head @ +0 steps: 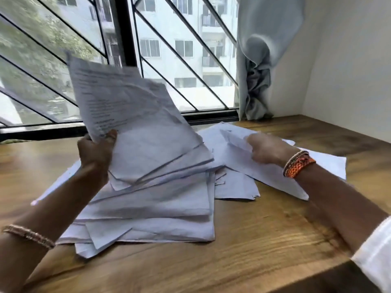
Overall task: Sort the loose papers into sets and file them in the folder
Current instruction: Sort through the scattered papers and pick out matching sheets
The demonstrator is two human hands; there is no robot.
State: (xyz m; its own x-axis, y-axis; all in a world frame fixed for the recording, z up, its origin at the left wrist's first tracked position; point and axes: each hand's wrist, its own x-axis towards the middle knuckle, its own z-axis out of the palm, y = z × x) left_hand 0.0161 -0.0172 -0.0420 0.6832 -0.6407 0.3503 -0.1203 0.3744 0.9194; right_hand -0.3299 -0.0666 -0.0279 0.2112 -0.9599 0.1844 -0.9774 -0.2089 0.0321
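A messy pile of loose white papers (160,212) covers the middle of the wooden table (264,246). My left hand (95,153) grips a fanned bundle of printed sheets (131,115), lifted and tilted above the pile's left side. My right hand (266,151) pinches the upper edge of a single white sheet (249,166) lying slanted over more papers on the right. No folder shows in this view.
A barred window (173,60) runs along the table's far edge. A pale grey curtain (260,66) hangs bunched at the back right, next to a white wall (349,70). Bare wood lies in front of the pile, up to the table's near edge.
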